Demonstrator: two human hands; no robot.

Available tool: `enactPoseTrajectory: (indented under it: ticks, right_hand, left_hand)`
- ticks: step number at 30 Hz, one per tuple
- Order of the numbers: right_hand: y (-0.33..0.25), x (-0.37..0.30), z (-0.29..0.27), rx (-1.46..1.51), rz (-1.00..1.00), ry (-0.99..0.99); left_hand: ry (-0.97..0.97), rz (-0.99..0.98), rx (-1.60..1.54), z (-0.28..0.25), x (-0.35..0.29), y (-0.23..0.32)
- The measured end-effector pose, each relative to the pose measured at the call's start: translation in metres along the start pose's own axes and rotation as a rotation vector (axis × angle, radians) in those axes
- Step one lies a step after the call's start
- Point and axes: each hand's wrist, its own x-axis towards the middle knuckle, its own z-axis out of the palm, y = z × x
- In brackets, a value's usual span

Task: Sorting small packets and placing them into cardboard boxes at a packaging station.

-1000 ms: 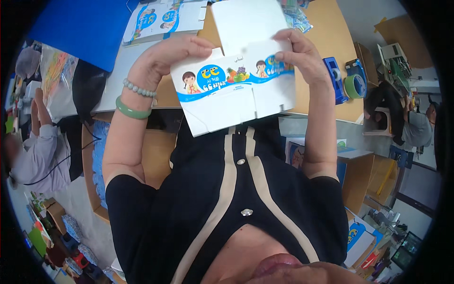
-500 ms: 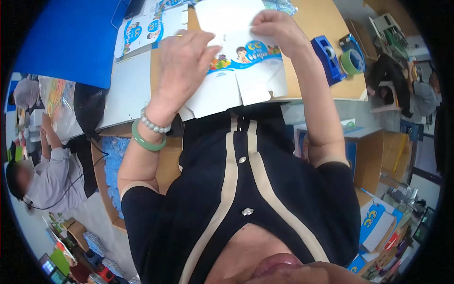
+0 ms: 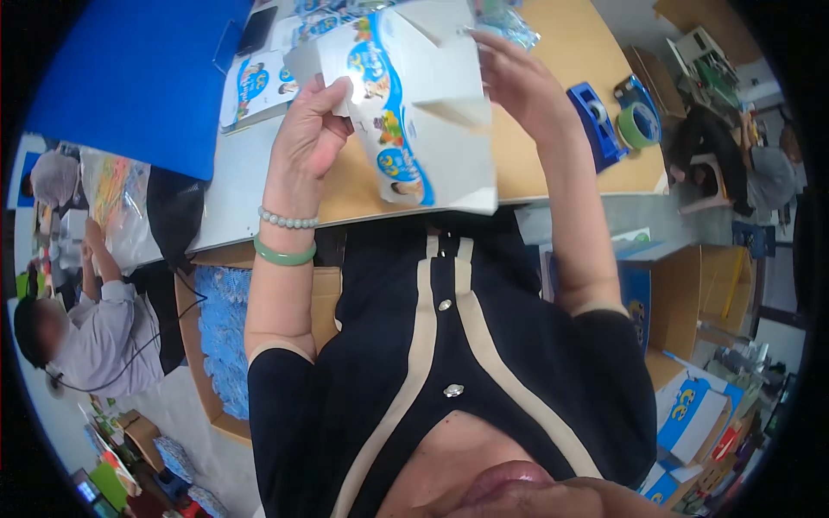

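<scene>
A white carton (image 3: 393,129) printed with a blue wavy band, fruit and a cartoon child is held tilted above the table's near edge, some of its flaps sticking out. My left hand (image 3: 313,129) grips its left edge, thumb on top and fingers curled beneath. At the carton's upper right edge is my right hand (image 3: 531,95), its fingertips on a flap; part of that grip is hidden. A beaded bracelet and a green bangle sit on my left wrist.
Flat printed cartons (image 3: 259,86) lie at the left, beside a blue panel (image 3: 112,78) and a dark phone (image 3: 257,30). A blue tape dispenser (image 3: 598,125) and green tape roll (image 3: 640,125) stand at the right. A box of blue packets (image 3: 223,337) is below the table. Another person (image 3: 104,332) sits at left.
The carton has turned so its printed band now runs up and down instead of across. My left hand has moved lower on its left side, and my right hand has shifted slightly down and right.
</scene>
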Motion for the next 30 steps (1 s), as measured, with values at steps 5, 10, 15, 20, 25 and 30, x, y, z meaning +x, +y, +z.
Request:
enactPoseTrajectory:
  ticks: [5, 10, 15, 20, 25, 30]
  right_hand:
    - [-0.003, -0.029, 0.021, -0.144, -0.045, -0.039]
    - [-0.016, -0.007, 0.042, -0.545, -0.274, -0.101]
    - [-0.012, 0.008, 0.059, -1.003, -0.604, -0.161]
    - [0.0, 0.006, 0.076, -0.338, -0.32, 0.096]
    - [0.0, 0.003, 0.056, -0.171, -0.143, -0.028]
    - [-0.009, -0.004, 0.041, 0.014, -0.239, 0.128]
  left_hand:
    - [-0.489, -0.189, -0.701, -0.037, 0.014, -0.016]
    - [-0.676, -0.23, -0.757, -0.011, -0.036, -0.015]
    - [-0.495, -0.057, -0.595, 0.03, -0.041, -0.01]
    - [-0.284, 0.096, -0.46, 0.056, -0.074, -0.013]
    - [-0.255, 0.412, 0.41, 0.022, -0.071, -0.028]
    - [-0.322, -0.049, -0.559, -0.041, -0.059, -0.032]
